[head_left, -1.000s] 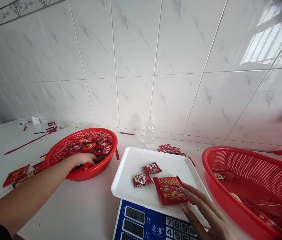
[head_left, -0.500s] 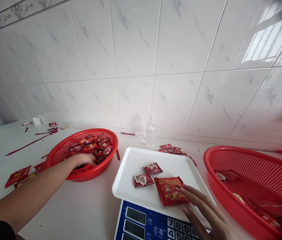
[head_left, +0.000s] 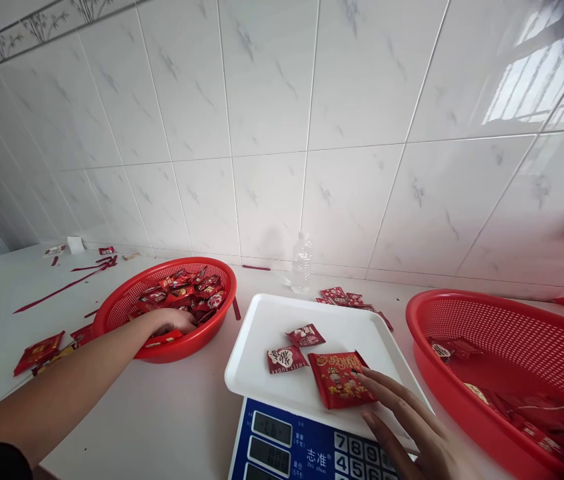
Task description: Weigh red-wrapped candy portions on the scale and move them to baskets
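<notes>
My left hand (head_left: 175,321) reaches down into the left red plastic basket (head_left: 112,293), among many red-wrapped candies (head_left: 182,291). Its fingers are sunk in the packets, so what they hold is hidden. My right hand (head_left: 412,420) has its fingers spread at the right edge of a larger red candy packet (head_left: 341,380), fingertips touching it. That packet lies on the white tray (head_left: 252,327) of a blue digital scale (head_left: 317,447). Beside it on the tray are two small dark-red candy packets, one (head_left: 287,359) in front of the other (head_left: 305,335).
At right stands a second red basket (head_left: 442,393) with a few packets inside. A clear plastic bottle (head_left: 301,263) stands by the tiled wall. Small red packets (head_left: 335,295) lie behind the tray; larger packets (head_left: 39,352) and red ribbons (head_left: 62,290) lie at left.
Almost nothing differs. The view has shifted very slightly; my left hand is still in the basket and my right hand still at the larger packet.
</notes>
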The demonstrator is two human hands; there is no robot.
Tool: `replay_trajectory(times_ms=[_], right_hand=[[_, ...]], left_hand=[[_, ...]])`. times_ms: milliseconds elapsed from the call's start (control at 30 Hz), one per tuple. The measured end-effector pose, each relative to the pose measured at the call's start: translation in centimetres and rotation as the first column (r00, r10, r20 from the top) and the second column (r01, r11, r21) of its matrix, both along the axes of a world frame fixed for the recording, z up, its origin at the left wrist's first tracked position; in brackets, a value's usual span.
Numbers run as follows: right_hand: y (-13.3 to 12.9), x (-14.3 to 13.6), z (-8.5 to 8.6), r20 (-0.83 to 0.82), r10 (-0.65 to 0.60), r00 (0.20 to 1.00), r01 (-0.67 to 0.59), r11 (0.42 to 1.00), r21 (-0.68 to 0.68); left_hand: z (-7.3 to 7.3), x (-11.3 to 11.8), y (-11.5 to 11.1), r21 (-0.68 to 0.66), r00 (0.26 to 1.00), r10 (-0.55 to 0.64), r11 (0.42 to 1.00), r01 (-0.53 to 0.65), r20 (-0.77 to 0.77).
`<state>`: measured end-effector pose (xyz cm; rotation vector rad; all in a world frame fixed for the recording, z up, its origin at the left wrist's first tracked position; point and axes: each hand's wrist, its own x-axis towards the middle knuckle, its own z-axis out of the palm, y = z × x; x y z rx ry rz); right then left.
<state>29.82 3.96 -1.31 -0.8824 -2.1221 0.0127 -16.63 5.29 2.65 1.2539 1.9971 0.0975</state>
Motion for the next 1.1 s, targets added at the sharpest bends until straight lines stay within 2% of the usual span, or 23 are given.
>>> replay_trajectory(times_ms=[133,267,367,467,600,733,833,900,1033,1100], right_hand=[[0.1,-0.1,0.0,-0.014,0.001,1.000,-0.001,1.000,0.027],[0.4,0.0,-0.7,-0.003,-0.003,1.000,0.003,0.999,0.036],[0.6,0.0,-1.3,0.000,-0.013,1.000,0.013,0.999,0.033],[0.6,0.1,-1.5,0.000,-0.015,1.000,0.015,0.999,0.040],[0.5,0.3,-1.2,0.013,-0.017,1.000,0.016,0.999,0.042],[0.4,0.3,-0.9,-0.007,-0.010,1.000,0.011,1.000,0.024],[0.1,0.2,-0.5,-0.016,0.002,1.000,-0.002,1.000,-0.013],[-0.2,0.1,0.0,-0.005,0.004,1.000,-0.004,0.999,-0.046],[-0.6,-0.3,0.8,-0.022,-0.019,1.000,0.018,0.998,-0.058],[-0.5,-0.4,1.0,-0.025,-0.030,0.999,0.029,0.999,-0.041]], left_hand=[[1.3,0.9,-0.5,0.052,0.997,0.037,0.998,-0.034,-0.062],[3.5,1.1,-0.9,0.219,0.985,0.108,0.973,-0.076,-0.137],[5.3,0.7,-1.0,0.374,0.972,0.186,0.920,-0.121,-0.143],[6.5,0.3,-0.6,0.513,0.960,0.260,0.840,-0.175,-0.098],[6.9,0.3,0.2,0.630,0.950,0.312,0.738,-0.243,0.002],[7.2,1.3,0.5,0.658,0.942,0.306,0.682,-0.317,0.137],[7.8,3.4,0.5,0.645,0.934,0.246,0.676,-0.356,0.257],[8.0,5.6,0.5,0.629,0.928,0.170,0.693,-0.352,0.332],[7.6,11.6,0.9,0.585,0.897,-0.012,0.762,-0.278,0.441],[7.0,14.8,1.1,0.557,0.853,-0.133,0.805,-0.204,0.505]])
